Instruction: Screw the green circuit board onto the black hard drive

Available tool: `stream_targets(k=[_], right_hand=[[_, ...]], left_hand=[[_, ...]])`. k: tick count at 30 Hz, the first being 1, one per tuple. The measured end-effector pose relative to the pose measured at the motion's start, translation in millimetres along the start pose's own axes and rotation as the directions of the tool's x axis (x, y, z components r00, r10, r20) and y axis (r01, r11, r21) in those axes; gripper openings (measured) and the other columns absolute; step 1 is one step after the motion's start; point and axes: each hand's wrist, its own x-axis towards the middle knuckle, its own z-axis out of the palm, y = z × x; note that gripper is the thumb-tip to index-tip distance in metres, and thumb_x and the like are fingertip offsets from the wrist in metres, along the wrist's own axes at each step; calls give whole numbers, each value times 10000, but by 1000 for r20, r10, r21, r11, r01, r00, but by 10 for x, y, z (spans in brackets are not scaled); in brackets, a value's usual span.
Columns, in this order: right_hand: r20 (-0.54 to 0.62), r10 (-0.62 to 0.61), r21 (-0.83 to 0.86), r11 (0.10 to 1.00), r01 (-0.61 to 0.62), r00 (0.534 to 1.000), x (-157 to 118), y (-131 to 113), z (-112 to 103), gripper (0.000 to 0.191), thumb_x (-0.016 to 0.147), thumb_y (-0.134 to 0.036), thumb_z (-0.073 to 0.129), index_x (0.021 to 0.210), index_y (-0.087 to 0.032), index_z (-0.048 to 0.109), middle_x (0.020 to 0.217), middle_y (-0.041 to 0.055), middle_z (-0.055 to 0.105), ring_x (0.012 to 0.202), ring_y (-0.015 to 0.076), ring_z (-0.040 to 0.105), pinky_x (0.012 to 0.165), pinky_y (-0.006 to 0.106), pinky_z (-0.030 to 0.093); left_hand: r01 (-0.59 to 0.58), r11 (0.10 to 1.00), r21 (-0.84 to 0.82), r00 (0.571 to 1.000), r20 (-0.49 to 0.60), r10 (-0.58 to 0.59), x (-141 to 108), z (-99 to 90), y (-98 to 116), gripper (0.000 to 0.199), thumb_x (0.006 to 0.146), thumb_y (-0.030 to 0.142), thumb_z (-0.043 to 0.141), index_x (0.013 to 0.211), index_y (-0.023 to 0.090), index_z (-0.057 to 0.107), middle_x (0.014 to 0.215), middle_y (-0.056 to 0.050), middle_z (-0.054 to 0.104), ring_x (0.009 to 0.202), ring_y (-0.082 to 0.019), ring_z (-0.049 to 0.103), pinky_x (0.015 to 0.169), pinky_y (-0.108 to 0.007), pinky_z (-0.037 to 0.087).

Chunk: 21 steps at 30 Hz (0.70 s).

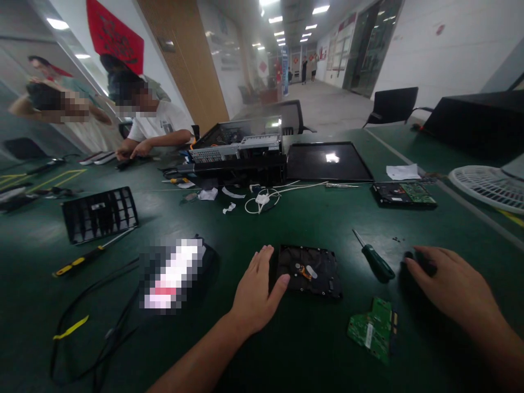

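Hard drive (319, 282) lay just right of the left hand (254, 295), long side roughly crosswise. Left was nearer: spread open, nothing gripped. Right hand (452, 278) curled at a dark object (426, 264); hold unclear.

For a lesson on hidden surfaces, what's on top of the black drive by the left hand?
A small orange part shows on the black drive; the left hand hides some of the drive's left edge.

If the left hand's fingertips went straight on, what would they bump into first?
Probably the white cable, which lies farther along the line of the left hand, though depth is hard to judge.
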Motion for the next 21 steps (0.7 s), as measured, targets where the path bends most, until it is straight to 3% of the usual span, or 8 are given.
stream_targets(k=[4, 9, 17, 21], right_hand=[[-7, 67, -12, 998, -67, 998, -30, -21, 56, 670, 984, -603, 366, 1376, -139, 650, 1430, 188, 657, 1246, 380, 656, 977, 500, 548], [-23, 116, -40, 992, -117, 993, -125, -232, -46, 658, 1013, -568, 332, 1382, -126, 649, 1418, 200, 663, 1244, 384, 660, 956, 489, 548], [7, 75, -47, 996, -75, 997, -114, -226, -113, 631, 1008, -515, 390, 1399, -85, 638, 1395, 204, 676, 1246, 367, 660, 1026, 463, 514], [-76, 3, -7, 1000, -3, 997, -173, -281, -213, 605, 1024, -424, 313, 1323, -48, 680, 1284, 236, 708, 1196, 368, 676, 1014, 464, 510]], left_hand=[[-58, 997, 41, 998, 29, 57, -3, 22, -15, 778, 1085, 612, 396, 1695, 182, 174, 1748, -138, 281, 1623, -337, 251, 1308, -587, 306], [-101, 991, 87, 994, 39, 98, -2, 64, -71, 848, 1075, 627, 412, 1706, 155, 99, 1753, -167, 250, 1632, -336, 221, 1322, -574, 273], [-100, 990, 98, 995, 31, 97, -14, 72, -42, 868, 1063, 679, 381, 1692, 131, 142, 1737, -182, 293, 1628, -339, 235, 1320, -574, 276], [-75, 992, 100, 997, 6, 74, -26, 73, -20, 855, 1069, 675, 369, 1689, 124, 164, 1731, -187, 304, 1616, -342, 269, 1313, -568, 298]])
